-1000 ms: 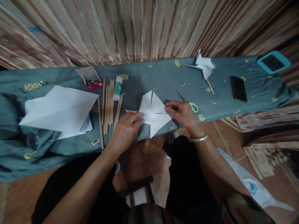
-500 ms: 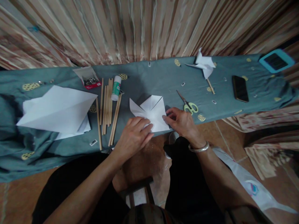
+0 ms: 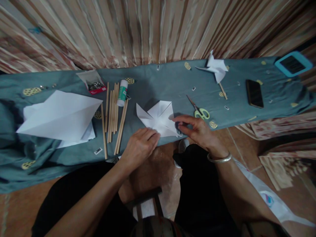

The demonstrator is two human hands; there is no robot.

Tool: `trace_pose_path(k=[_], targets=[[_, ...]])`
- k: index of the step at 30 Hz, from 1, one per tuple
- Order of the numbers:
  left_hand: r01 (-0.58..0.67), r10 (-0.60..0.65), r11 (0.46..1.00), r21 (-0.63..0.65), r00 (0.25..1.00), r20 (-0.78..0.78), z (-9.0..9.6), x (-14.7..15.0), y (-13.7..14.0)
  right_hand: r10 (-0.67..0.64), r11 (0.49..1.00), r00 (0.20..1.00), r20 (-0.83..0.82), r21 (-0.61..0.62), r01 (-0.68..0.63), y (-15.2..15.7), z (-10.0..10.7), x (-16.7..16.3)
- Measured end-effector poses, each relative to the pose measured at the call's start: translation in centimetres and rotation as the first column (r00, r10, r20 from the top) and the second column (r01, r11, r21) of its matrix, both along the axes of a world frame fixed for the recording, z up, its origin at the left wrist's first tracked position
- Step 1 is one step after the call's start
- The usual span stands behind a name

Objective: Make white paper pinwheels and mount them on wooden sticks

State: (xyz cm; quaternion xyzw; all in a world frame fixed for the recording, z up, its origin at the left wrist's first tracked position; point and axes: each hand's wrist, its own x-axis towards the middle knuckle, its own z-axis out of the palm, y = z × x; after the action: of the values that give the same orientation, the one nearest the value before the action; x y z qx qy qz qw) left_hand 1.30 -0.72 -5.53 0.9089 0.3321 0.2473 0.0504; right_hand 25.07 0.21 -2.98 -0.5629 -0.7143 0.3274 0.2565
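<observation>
A white paper pinwheel piece, slit from its corners and creased, lies on the cloth-covered table in front of me. My left hand has its fingers closed on the near left edge of this paper. At the right edge is my right hand, index finger stretched onto the paper and thumb apart below it. Green-handled scissors lie just beyond the right hand, blades pointing away. Farther right, a finished-looking paper pinwheel on a wooden stick rests on the cloth.
To the left lie several wooden sticks, a glue stick, a box of small metal pieces and white paper sheets. A phone and a blue-framed device sit at right. A curtain hangs behind the table.
My right hand has shifted slightly right, its index finger straightening along the paper's edge. My left hand has drawn back a little toward the near edge, baring more of the paper.
</observation>
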Motion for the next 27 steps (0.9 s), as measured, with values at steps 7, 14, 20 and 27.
trace_pose_path(k=[7,14,20,27], targets=[[-0.004,0.004,1.0,-0.029,1.0,-0.001,-0.2,-0.6,0.2,0.149,0.987,0.977,-0.153,-0.042,-0.157,-0.3,-0.7,-0.6],[0.01,-0.014,0.998,-0.07,0.999,-0.051,0.0,-0.5,0.0,0.182,0.981,0.959,-0.216,-0.032,-0.193,-0.2,-0.9,-0.5],[0.01,-0.015,0.998,-0.067,0.998,-0.066,0.1,-0.4,-0.2,0.104,0.993,0.951,-0.29,-0.03,-0.118,0.1,-1.2,-1.5],[0.007,-0.012,0.997,-0.076,0.998,-0.062,0.1,-0.2,-0.3,-0.026,0.996,0.963,-0.268,0.07,0.047,0.7,-2.6,-3.7]])
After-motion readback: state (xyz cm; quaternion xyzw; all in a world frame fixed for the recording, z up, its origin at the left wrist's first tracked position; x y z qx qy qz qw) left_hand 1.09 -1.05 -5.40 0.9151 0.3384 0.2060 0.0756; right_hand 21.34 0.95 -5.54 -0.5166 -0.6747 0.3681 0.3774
